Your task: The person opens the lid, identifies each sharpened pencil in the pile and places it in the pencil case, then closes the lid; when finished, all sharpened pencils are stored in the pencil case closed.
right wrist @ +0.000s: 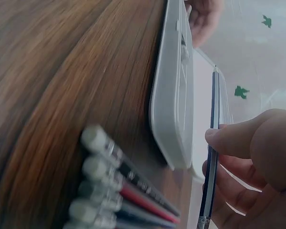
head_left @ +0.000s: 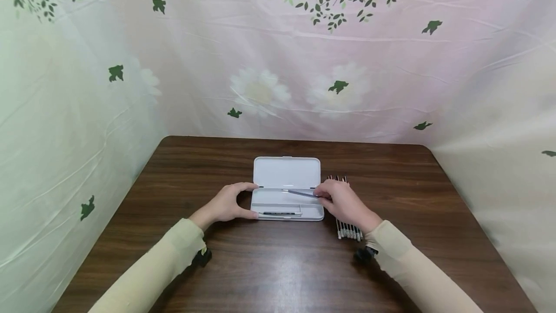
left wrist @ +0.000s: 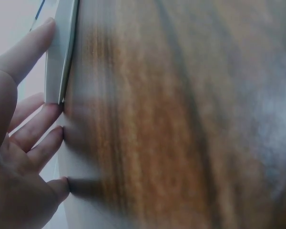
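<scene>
A white pencil case (head_left: 273,198) lies on the table with its lid (head_left: 286,172) raised at the back. At its left end my left hand (head_left: 226,203) holds it, thumb at the front corner and fingers toward the hinge. My right hand (head_left: 345,203) pinches a dark blue and grey striped pencil (right wrist: 211,167) between thumb and fingers, over the case's right side. Its sharpened tip points left, above the rear compartment. A dark pencil (head_left: 280,213) lies lengthwise in the narrow front compartment. The eraser end of the held pencil is hidden by my hand in the head view.
Several pencils with white erasers (right wrist: 93,169) lie side by side right of the case, partly beneath my right hand. The brown wooden table (head_left: 208,158) reaches back to a patterned cloth (head_left: 195,86), which also hangs along both sides.
</scene>
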